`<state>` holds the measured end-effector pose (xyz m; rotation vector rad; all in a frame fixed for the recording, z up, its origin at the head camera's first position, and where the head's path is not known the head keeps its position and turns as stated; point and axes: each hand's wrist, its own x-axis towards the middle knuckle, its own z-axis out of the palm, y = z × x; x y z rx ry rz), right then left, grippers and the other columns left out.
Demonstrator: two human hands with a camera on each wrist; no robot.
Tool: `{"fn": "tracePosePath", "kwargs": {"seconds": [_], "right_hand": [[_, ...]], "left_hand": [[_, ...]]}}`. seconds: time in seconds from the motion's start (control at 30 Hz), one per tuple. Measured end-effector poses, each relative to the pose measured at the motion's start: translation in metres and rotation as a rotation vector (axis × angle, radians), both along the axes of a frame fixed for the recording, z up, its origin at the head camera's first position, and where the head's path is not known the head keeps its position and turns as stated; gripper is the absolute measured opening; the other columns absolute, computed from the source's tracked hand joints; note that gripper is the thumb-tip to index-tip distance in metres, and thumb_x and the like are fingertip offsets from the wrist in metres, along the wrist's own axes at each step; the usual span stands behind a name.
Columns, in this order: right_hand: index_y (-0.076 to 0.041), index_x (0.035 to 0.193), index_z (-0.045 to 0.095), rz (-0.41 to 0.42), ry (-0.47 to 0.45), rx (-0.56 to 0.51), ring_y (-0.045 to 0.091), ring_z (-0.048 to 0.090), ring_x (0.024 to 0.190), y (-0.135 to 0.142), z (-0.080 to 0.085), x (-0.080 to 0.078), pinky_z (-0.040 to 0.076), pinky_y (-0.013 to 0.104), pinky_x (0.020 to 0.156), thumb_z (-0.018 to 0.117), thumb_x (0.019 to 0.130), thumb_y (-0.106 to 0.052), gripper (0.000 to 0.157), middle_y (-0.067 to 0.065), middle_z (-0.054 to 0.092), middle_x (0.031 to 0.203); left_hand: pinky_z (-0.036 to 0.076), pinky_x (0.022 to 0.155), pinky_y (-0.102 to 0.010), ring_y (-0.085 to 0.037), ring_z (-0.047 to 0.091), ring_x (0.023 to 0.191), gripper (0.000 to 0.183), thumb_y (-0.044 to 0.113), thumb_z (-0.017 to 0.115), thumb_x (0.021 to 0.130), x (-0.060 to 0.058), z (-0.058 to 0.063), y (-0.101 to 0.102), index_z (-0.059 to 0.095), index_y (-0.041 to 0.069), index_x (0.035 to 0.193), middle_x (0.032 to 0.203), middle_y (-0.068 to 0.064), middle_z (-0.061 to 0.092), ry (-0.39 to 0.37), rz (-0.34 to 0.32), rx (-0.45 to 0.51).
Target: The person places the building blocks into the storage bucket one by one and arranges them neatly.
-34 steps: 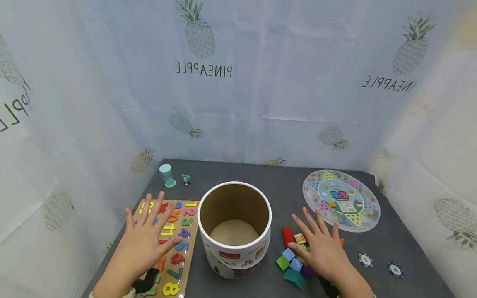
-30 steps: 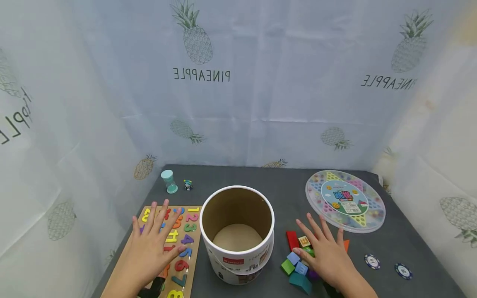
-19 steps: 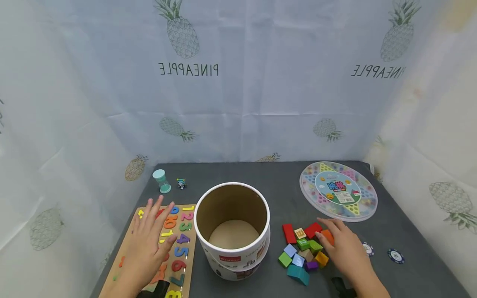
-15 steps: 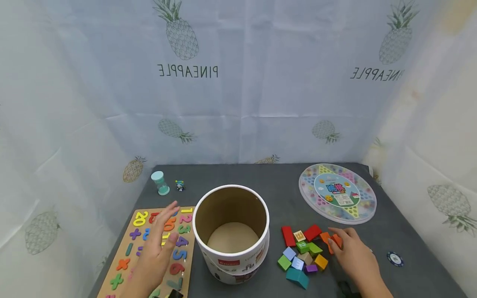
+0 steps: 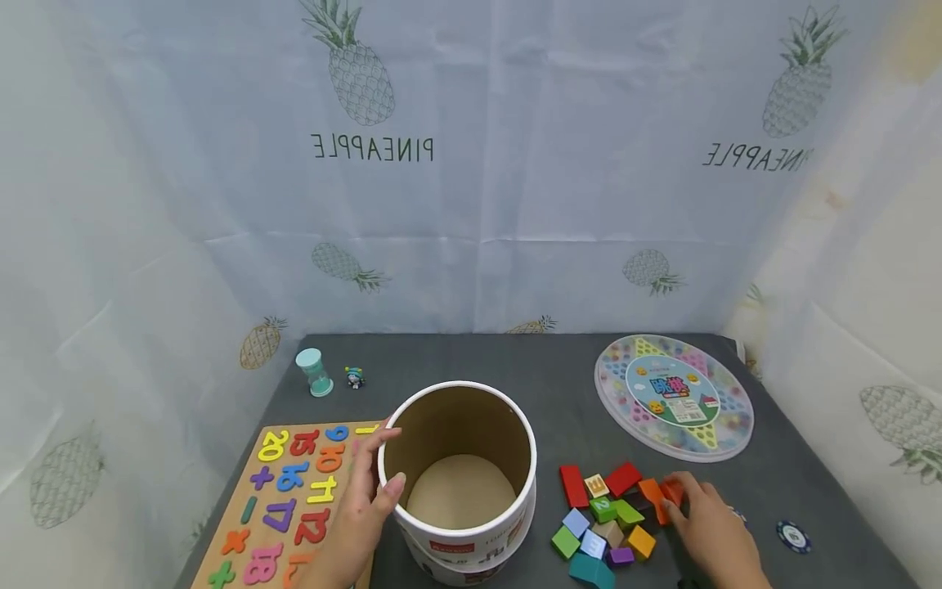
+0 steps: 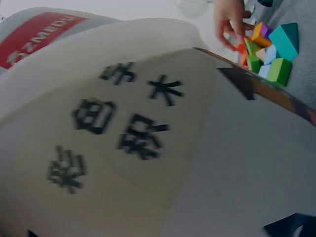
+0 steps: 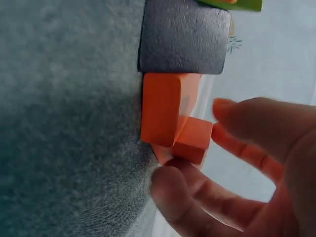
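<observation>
My left hand (image 5: 356, 499) touches the left side of a white cylindrical bucket (image 5: 482, 536), thumb and fingers spread near its rim. Its printed wall (image 6: 133, 133) fills most of the left wrist view. At the right of the toy blocks, my right hand (image 5: 710, 523) pinches an orange-red block (image 7: 195, 140) with curled fingers, though part of that contact is hidden. An orange block (image 7: 162, 106) stands against it, and a black block (image 7: 185, 37) lies beyond. The other blocks, including a red one (image 5: 574, 487) and a teal one (image 5: 592, 570), lie loosely grouped between bucket and right hand.
A wooden number puzzle board (image 5: 246, 491) lies left of the bucket. Behind it stand an hourglass (image 5: 315, 374) and a small figurine (image 5: 355, 377). A round board game box (image 5: 673, 397) lies at the back right, a poker chip (image 5: 794, 537) at the right. Curtains surround the table.
My left hand has moved right from above the puzzle board to the bucket's side. My right hand has shifted from over the blocks to the orange-red block at their right, its fingers curling in.
</observation>
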<state>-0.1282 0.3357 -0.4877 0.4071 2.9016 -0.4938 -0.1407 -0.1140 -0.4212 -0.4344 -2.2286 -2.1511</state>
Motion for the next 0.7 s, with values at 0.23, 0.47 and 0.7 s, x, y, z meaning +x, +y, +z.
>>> {"fn": "tracePosePath", "kwargs": {"seconds": [0.23,0.47,0.7], "right_hand": [[-0.003,0.128,0.046,0.049,0.063,-0.039,0.025,0.058,0.074,0.005,-0.009,-0.007,0.051,0.053,0.067,0.068,0.089,-0.024,0.049,0.014,0.062,0.094],[-0.004,0.128,0.046,-0.073,0.155,-0.083,0.019,0.056,0.067,0.006,-0.013,0.002,0.048,0.045,0.060,0.064,0.091,-0.013,0.042,0.011,0.064,0.088],[-0.009,0.133,0.048,-0.339,0.410,-0.239,0.018,0.058,0.059,-0.011,-0.002,0.015,0.045,0.032,0.048,0.060,0.094,-0.012,0.041,0.015,0.066,0.086]], "left_hand": [[0.036,0.097,-0.023,-0.031,0.016,0.133,0.044,0.013,0.037,0.099,0.004,-0.009,0.002,0.027,0.016,0.142,0.148,-0.008,0.012,0.017,-0.044,0.073],[0.040,0.096,-0.028,-0.033,0.024,0.128,0.045,0.007,0.033,0.097,0.001,-0.014,0.001,0.027,0.010,0.141,0.142,-0.006,0.018,0.106,-0.054,0.071],[0.041,0.095,-0.030,-0.032,0.028,0.127,0.045,0.007,0.035,0.096,0.000,-0.016,0.000,0.027,0.010,0.141,0.140,-0.004,0.023,0.107,-0.032,0.050]]}}
